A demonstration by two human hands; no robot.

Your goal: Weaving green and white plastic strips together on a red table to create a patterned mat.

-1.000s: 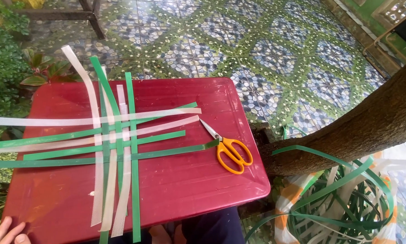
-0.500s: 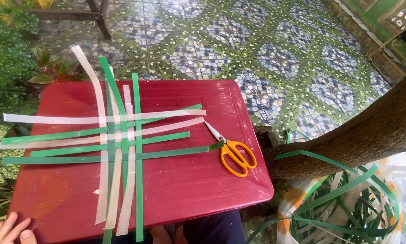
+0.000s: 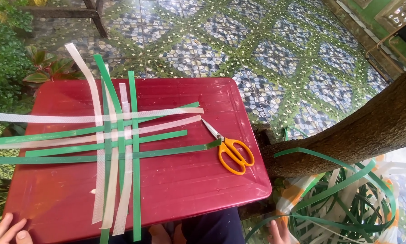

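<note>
Head view: green and white strips (image 3: 117, 144) lie woven crosswise on the red worktop (image 3: 189, 190), scissors (image 3: 232, 151) just right of them. Left hand (image 3: 6, 230), fingers spread, rests at the near left corner. Right hand (image 3: 280, 232) reaches the strip pile (image 3: 347, 203); its grip cannot be told.

Red tray (image 3: 203, 190) (flat); green-white strips (image 3: 117, 135) interwoven, crosswise on top.

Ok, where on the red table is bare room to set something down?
Bare patches on the red table: the near right stretch below the scissors, and the far right corner beyond the strip ends. The left half is crowded with the woven strips.
</note>
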